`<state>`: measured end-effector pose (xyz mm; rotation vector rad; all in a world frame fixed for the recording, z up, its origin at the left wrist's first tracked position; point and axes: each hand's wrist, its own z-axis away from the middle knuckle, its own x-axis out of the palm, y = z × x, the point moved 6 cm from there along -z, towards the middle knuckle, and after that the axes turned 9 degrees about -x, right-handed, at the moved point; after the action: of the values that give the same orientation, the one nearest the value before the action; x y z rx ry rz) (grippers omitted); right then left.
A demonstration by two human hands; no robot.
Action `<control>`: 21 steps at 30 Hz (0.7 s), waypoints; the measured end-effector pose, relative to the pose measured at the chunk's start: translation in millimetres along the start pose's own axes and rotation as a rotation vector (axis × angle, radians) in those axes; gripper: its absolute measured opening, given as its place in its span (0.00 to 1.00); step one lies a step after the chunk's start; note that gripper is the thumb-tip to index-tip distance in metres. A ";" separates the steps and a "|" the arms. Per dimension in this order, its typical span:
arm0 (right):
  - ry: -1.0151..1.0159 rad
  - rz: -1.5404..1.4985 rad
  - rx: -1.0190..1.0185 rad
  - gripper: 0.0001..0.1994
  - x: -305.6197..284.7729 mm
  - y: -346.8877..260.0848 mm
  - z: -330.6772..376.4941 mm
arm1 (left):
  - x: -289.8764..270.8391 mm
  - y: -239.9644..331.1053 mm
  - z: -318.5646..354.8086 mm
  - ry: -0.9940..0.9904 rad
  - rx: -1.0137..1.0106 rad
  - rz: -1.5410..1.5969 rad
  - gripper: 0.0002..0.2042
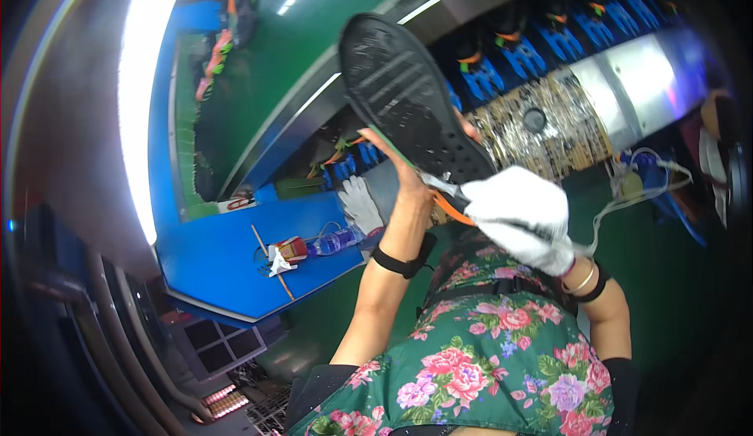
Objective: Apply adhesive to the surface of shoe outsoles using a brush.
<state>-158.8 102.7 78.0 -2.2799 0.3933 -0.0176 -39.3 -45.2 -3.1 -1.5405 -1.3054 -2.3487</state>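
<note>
A black shoe [401,83] is held up in front of me, its sole toward the view. My left hand [404,171], bare, grips it from beneath, with the thumb along one edge and fingertips showing past the other. An orange strip [452,207] shows at the shoe's near end. My right hand [522,212], in a white knitted glove, is closed around a slim tool [447,185] with a pale, metal-looking front part. That tool lies against the near end of the sole; its exact kind is hard to make out.
A worn, tape-covered surface [561,114] lies behind the shoe, with blue racks [518,56] of shoes beyond. On the blue table [212,259] at left are a white glove [359,205], a plastic bottle [333,241] and a stick [272,263]. A green conveyor belt [294,44] runs behind.
</note>
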 end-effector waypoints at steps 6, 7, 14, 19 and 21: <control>-0.011 0.116 -0.075 0.13 0.5 -2.2 9.6 | 13.6 6.6 -1.9 -0.104 0.063 0.113 0.62; -0.038 0.146 -0.103 0.14 1.7 -5.3 8.7 | 9.4 6.3 -4.3 -0.108 0.058 0.115 0.62; 0.113 -0.051 0.122 0.09 -11.4 16.0 21.0 | 30.8 6.3 -8.3 -0.327 0.056 0.181 0.59; 0.025 -0.028 0.085 0.10 -7.6 10.1 19.9 | 21.2 8.4 -13.0 -0.292 0.055 0.105 0.61; 0.153 -0.191 0.219 0.08 -8.7 24.5 27.0 | 17.3 9.7 -16.4 -0.289 0.052 0.101 0.61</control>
<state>-170.1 109.4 42.9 -2.0970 0.2381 -0.3185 -55.7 -55.6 13.7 -1.9358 -1.2909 -2.0736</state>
